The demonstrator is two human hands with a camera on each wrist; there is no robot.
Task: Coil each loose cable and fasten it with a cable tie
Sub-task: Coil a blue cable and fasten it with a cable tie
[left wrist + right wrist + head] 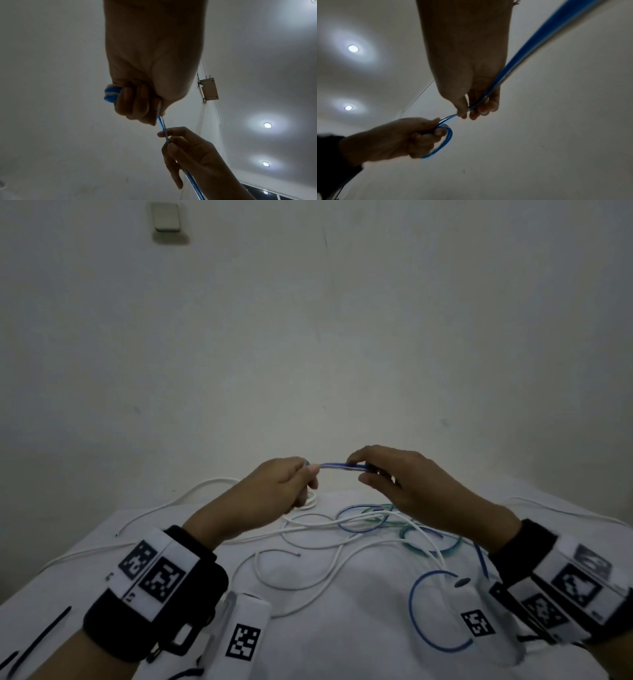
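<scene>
Blue cable (334, 466) stretches mid-frame between both fists: left hand (284, 486) grips its small coil, right hand (394, 477) pinches the strand.

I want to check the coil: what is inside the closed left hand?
A small loop of blue cable shows beside the left hand. How many turns lie inside is hidden by fingers.
</scene>
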